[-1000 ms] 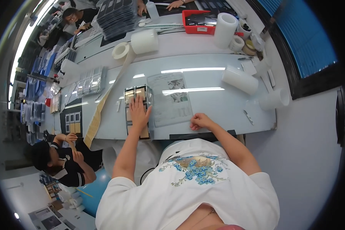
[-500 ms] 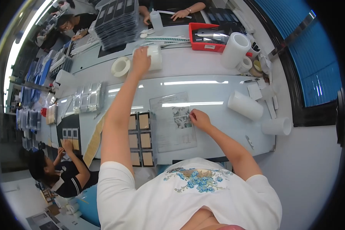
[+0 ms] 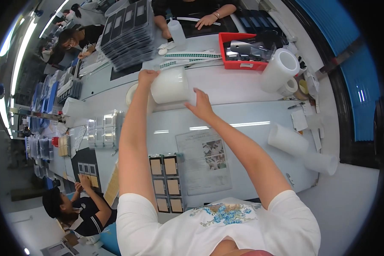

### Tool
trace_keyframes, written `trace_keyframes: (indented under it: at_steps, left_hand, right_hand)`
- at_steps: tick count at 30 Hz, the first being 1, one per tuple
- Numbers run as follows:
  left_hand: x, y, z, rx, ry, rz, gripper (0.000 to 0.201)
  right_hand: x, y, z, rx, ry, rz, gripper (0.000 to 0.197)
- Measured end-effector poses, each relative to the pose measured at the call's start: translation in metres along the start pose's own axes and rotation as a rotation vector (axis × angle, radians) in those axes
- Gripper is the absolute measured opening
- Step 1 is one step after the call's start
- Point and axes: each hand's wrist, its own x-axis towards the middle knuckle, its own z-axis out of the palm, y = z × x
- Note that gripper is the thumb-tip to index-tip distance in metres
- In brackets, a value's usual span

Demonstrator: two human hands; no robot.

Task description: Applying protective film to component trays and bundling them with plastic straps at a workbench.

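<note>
A wide roll of clear film [image 3: 170,86] lies on its side on the far part of the table. At its left end is my left hand [image 3: 148,77], with closed fingers gripping the roll's edge. My right hand [image 3: 200,105] is by the right end, thumb and fingers apart, holding nothing. Partly behind my left forearm is a cream tape roll [image 3: 131,94]. Nearer to me, a printed sheet with photos [image 3: 198,175] lies on the glassy tabletop. Beside it stands a clear tray of tan square pieces [image 3: 173,186].
Translucent rolls [image 3: 288,138] lie at the right, and one roll [image 3: 279,70] stands beside a red bin [image 3: 243,64] of tools. Stacked plastic trays [image 3: 128,38] and a white bottle [image 3: 176,32] are at the back. Co-workers sit across and at the left [image 3: 87,209].
My right hand has moved from the printed sheet up to the film roll's right end, its fingers now spread. My left hand has shifted to the roll's left end. The view has moved too.
</note>
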Motion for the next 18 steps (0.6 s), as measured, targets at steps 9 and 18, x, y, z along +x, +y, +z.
trace_keyframes:
  at_steps: [9,18]
  left_hand:
    - [-0.006,0.007,-0.025,0.433,-0.239,0.626,0.078]
    - [-0.105,0.085,0.049,0.326,-0.551,0.918,0.034]
  right_hand:
    - [0.058,-0.014,0.033,0.448,-0.252,0.164,0.069]
    - [-0.016,0.024,-0.091,0.655,-0.332,0.318,0.062]
